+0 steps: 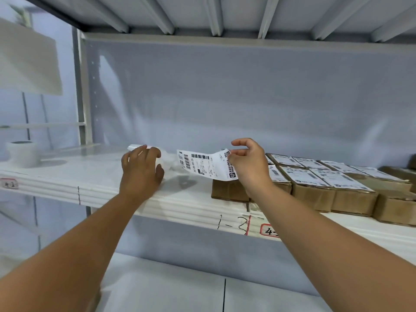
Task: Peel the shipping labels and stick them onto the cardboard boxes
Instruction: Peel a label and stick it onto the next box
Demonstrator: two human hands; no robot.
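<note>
One shipping label | we pinch its corner with right hand fingers | left hand fingers grip crumpled backing paper

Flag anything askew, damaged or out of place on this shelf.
Only a crumpled scrap of clear backing paper lying on the shelf by the left hand. The labelled boxes sit in tidy rows.

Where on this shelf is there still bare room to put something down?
The widest bare stretch of shelf lies between the white roll at far left and the left hand, which holds backing paper. A narrower gap sits under the label pinched by the right hand. Right of that, the boxes stand packed together.
</note>
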